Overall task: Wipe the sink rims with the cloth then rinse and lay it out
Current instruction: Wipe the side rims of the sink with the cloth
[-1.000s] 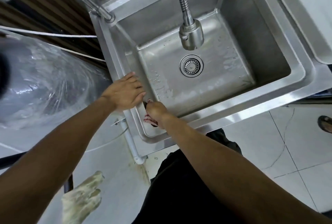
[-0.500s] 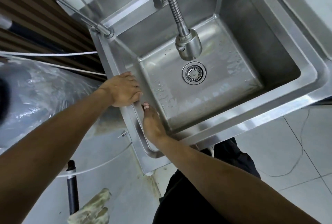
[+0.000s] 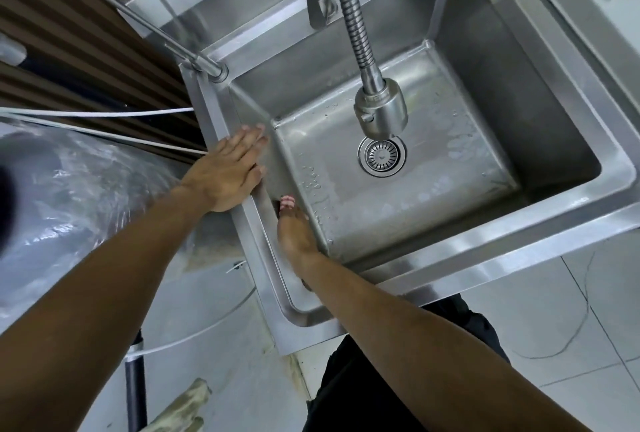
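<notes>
The steel sink fills the middle of the view, its basin wet. My left hand lies flat with straight fingers on the sink's left rim. My right hand is inside the basin against the left inner wall, just below that rim. It holds a red-and-white striped cloth, and only a small tip of the cloth shows past my fingertips. The rest of the cloth is hidden under my hand.
A flexible spray faucet hangs over the drain. A thin curved tap pipe rises at the back left corner. A plastic-wrapped object sits left of the sink. A dirty rag lies on the tiled floor.
My right hand with the cloth has slid along the left inner wall away from the near corner toward the back. My left hand has shifted further back along the left rim.
</notes>
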The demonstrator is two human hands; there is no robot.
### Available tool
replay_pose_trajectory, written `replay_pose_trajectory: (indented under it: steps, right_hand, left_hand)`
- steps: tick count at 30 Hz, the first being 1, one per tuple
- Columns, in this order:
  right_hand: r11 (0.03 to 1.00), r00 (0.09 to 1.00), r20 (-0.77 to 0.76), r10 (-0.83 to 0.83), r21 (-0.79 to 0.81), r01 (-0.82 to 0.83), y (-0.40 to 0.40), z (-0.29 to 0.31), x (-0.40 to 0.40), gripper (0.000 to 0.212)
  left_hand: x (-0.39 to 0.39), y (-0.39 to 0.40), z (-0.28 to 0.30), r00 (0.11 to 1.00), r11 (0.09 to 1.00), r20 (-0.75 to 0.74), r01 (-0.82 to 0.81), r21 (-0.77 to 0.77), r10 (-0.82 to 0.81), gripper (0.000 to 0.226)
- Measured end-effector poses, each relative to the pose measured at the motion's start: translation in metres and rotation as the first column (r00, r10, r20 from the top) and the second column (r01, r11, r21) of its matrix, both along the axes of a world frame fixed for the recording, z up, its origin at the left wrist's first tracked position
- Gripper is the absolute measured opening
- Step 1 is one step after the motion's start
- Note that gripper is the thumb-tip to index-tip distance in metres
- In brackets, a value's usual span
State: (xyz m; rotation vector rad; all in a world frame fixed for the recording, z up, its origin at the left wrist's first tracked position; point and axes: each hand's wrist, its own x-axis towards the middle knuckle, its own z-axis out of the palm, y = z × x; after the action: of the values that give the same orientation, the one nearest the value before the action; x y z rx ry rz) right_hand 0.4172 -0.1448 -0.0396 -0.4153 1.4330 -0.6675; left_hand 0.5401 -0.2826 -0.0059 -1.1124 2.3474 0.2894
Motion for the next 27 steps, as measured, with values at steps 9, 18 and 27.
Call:
replay_pose_trajectory:
  steps: [9,18,27]
  right_hand:
    - [0.994,0.983,0.148,-0.106,-0.010,0.109,-0.038,-0.022,0.015,0.075]
    - [0.987,0.994,0.109,-0.019,-0.158,0.036,-0.073,-0.048,0.015,0.063]
    - [0.945,0.992,0.123,0.003,-0.326,0.038,-0.137,-0.045,0.009,0.046]
  left_hand:
    - [-0.005,-0.002,-0.014,0.893,0.896,-0.177,-0.433,-0.096,0.413,0.062]
    - [-0.007,-0.010,-0.027,0.835,0.848,-0.310,-0.512,-0.135,0.455,0.056]
    - [-0.003,-0.010,-0.043,0.766,0.815,-0.432,-0.569,-0.111,0.476,0.062]
